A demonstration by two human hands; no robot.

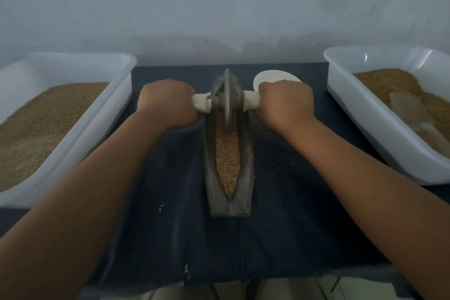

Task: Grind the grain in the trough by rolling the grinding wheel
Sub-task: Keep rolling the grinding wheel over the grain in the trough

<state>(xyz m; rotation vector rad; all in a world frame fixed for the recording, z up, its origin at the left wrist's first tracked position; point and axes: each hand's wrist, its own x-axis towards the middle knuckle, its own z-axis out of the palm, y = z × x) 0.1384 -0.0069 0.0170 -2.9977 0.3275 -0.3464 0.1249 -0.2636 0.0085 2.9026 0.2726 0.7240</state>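
Both hands grip the axle [251, 98]: left hand [168, 102], right hand [286, 102] | grinding wheel [227, 98] upright between them, at trough [210, 153] far end | grain [227, 153] in trough | trough centred on cloth [170, 226], reaching near its far edge

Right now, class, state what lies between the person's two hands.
In the head view, the grinding wheel stands between the left hand and right hand, upright in the trough of grain.
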